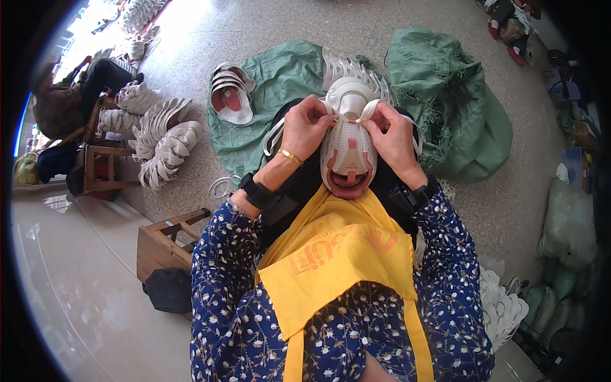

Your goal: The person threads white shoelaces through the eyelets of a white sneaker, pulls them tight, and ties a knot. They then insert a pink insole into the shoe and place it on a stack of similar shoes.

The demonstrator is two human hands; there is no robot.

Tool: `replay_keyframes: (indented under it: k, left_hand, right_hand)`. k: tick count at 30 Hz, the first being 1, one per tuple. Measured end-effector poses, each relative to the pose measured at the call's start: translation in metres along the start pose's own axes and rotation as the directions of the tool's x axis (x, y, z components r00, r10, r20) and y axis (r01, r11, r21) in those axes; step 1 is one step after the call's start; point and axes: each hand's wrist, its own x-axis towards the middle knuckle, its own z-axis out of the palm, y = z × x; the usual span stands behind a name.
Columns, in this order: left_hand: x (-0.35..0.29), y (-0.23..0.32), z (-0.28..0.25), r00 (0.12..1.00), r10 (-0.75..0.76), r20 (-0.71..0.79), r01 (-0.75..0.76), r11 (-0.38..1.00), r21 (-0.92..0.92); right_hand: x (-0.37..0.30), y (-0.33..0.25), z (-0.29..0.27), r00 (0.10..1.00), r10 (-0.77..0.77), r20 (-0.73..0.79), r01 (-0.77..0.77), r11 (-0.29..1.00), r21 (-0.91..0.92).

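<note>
Landmark: we place everything by the white shoe, which rests on our lap above the yellow apron, toe pointing away from us.
Far left of the shoe: another person sits on a wooden chair with stacks of white shoe uppers beside them.
Left of the shoe: one more pink-lined white shoe lies on the green sack spread over the floor.
Left hand: we have it against the shoe's left side, fingers curled narrow and pinching the white lace near the eyelets.
Right hand: it touches the shoe's right side, fingers closed tight on the other end of the lace.
Step, as we judge it: lacing the upper eyelets.
Next move calls for: even tension from both hands, shoe kept steady.
Right of the shoe: a bunched green sack.
</note>
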Motion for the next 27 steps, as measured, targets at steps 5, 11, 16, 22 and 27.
replay_keyframes:
  k: [5,11,16,22,27]
  left_hand:
    - [-0.01,0.014,0.013,0.976,0.194,-0.097,-0.156,0.938,0.308]
    - [-0.007,0.011,0.017,0.932,0.354,-0.076,-0.318,0.901,0.294]
    - [-0.006,0.009,0.019,0.887,0.46,-0.049,-0.415,0.838,0.355]
    - [-0.006,0.01,0.023,0.975,0.191,-0.111,-0.153,0.947,0.282]
    - [-0.008,0.007,0.024,0.945,0.291,-0.147,-0.232,0.917,0.326]
  right_hand:
    - [-0.002,0.002,-0.002,0.999,-0.043,-0.029,0.04,0.996,-0.077]
    - [0.0,-0.006,-0.008,1.0,0.019,0.003,-0.019,0.993,-0.119]
    - [0.001,0.0,-0.004,0.999,0.035,0.018,-0.035,0.999,0.006]
    - [0.005,0.011,-0.009,0.993,0.101,0.06,-0.106,0.989,0.103]
    - [0.005,-0.003,-0.006,0.996,0.084,0.042,-0.085,0.996,0.018]
